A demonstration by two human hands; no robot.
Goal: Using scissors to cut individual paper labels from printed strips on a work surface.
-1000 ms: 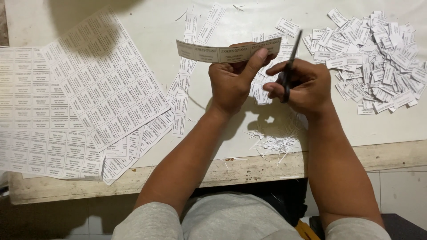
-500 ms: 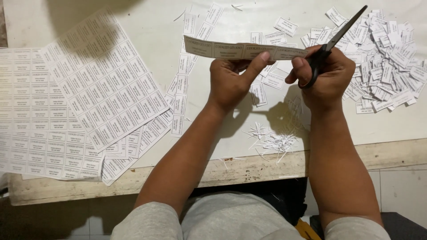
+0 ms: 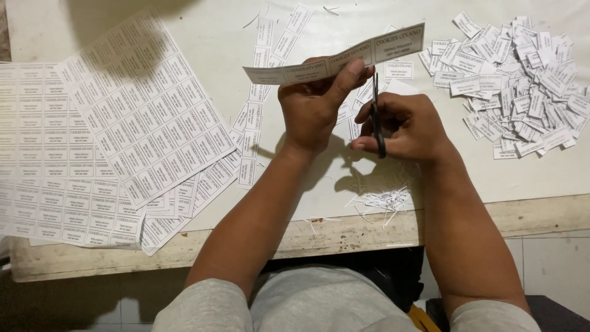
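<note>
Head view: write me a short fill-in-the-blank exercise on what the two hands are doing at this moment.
1. The left hand holds up a paper ____ of printed labels.
2. The right hand holds black ____.
3. The pile of cut labels lies on the person's ____ side of the table.
4. The uncut label sheets lie on the person's ____ side.

Missing words: strip; scissors; right; left

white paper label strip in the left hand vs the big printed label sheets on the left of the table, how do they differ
The white paper label strip is one narrow row of labels; the big printed label sheets are wide uncut grids. The strip is held up in the left hand; the sheets lie flat and overlapping on the table. Both are white with dark print.
</note>
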